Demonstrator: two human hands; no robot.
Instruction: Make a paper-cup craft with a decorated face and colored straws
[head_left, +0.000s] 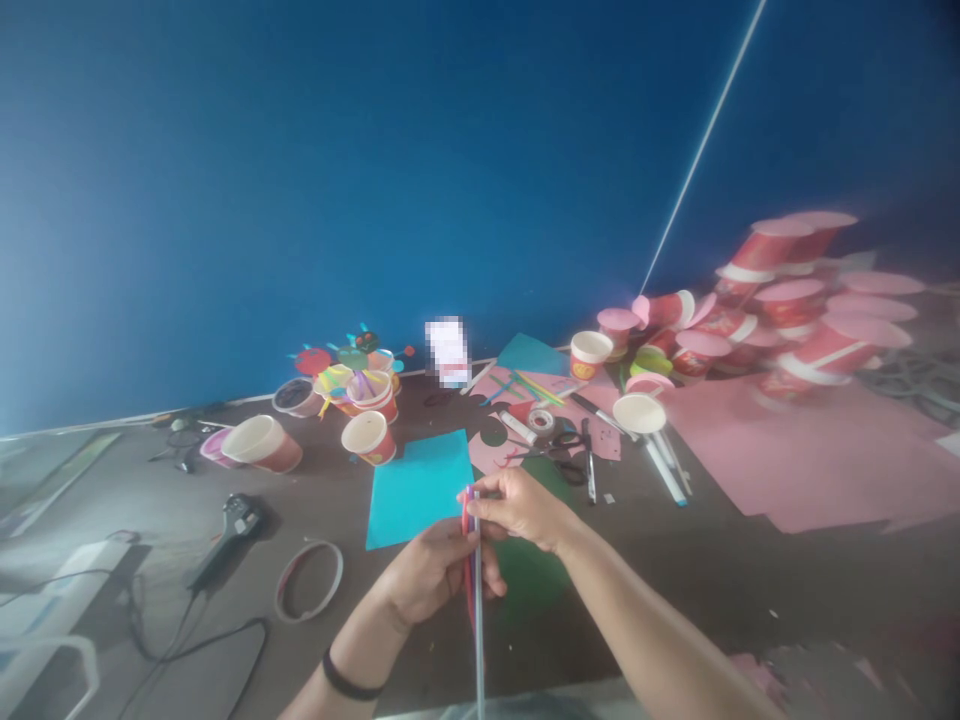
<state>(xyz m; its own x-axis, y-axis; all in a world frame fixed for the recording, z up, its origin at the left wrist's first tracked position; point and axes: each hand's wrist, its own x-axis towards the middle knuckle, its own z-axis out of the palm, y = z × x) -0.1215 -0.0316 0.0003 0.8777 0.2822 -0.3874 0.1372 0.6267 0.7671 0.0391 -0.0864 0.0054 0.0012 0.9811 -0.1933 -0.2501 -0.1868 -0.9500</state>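
Close to the table's front edge, my left hand [433, 572] is closed around a small bundle of long thin strips [479, 625], coloured pink, purple and whitish. Whether they are paper strips or straws I cannot tell. My right hand [523, 508] pinches the top of the same bundle between thumb and fingers, just above the left. The bundle stands nearly upright and its lower end runs down past the table edge. Behind the hands lies a bright blue paper sheet [420, 485], and a dark green sheet [531, 580] lies partly under my right forearm.
Red paper cups with pink discs [791, 300] are stacked at right, beside pink paper [795, 450]. Scissors [574, 460], a tape roll [540, 422] and markers [664, 465] lie beyond my hands. At left are a corded glue gun [225, 540], a ring [309, 582] and open cups [262, 445].
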